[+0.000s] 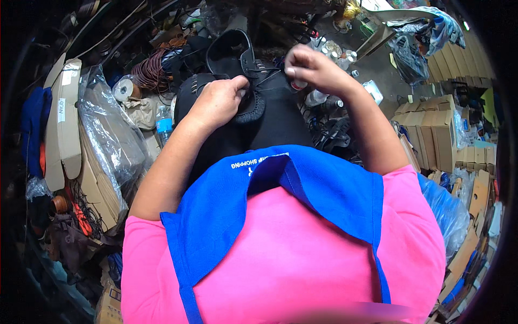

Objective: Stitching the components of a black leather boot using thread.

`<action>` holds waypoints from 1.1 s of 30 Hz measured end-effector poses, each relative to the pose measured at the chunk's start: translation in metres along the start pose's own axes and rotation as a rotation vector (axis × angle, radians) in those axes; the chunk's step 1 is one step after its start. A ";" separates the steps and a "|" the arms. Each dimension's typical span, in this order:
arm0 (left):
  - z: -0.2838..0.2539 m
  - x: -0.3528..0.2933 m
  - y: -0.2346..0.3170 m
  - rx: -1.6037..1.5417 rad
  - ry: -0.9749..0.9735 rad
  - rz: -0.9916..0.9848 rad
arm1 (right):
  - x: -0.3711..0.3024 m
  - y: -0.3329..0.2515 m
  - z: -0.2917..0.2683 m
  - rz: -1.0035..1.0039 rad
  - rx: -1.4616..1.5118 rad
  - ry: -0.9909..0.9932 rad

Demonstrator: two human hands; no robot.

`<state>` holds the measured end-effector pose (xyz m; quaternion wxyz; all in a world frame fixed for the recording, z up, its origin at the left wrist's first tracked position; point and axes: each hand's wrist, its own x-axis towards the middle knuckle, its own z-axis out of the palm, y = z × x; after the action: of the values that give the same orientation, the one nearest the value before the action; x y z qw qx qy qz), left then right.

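Note:
A black leather piece (pixel 249 114) with a padded, stitched rim and a standing strap loop (pixel 245 44) rests over my dark-clothed lap. My left hand (pixel 220 101) is closed on it, thumb and fingers pinched at the base of the loop. Off to the right and slightly raised, my right hand (pixel 315 70) is closed with its fingers curled. A thin dark thread (pixel 271 77) runs from the leather toward my right fingers. Their tips are partly hidden, so a needle cannot be made out. Pale stitches show along the leather beside the loop.
To the left lie a coil of brown cord (pixel 150 69), a spool of thread (pixel 124 89), a blue-labelled bottle (pixel 163 121) and plastic-wrapped cardboard (pixel 110 143). Several small bottles (pixel 332 102) stand beyond my right forearm. Stacked cardboard (pixel 431 127) is farther right.

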<state>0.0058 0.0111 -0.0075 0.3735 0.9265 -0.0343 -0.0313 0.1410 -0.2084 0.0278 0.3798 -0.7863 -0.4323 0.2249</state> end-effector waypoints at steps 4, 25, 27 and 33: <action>0.001 0.004 0.006 0.112 0.021 0.083 | 0.023 0.018 -0.001 -0.120 -0.571 0.258; -0.036 -0.087 -0.045 0.177 0.303 0.040 | -0.014 0.027 -0.023 0.311 -0.158 -0.044; -0.045 -0.084 -0.038 -0.322 0.360 -0.085 | -0.012 0.019 -0.026 0.335 0.399 0.133; -0.035 -0.028 0.014 -1.163 0.333 0.190 | 0.032 -0.015 0.027 0.041 1.363 0.251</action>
<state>-0.0198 0.0278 0.0283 0.8195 0.5562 -0.0352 0.1335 0.1317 -0.1653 0.0227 0.8317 -0.4006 -0.1325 0.3609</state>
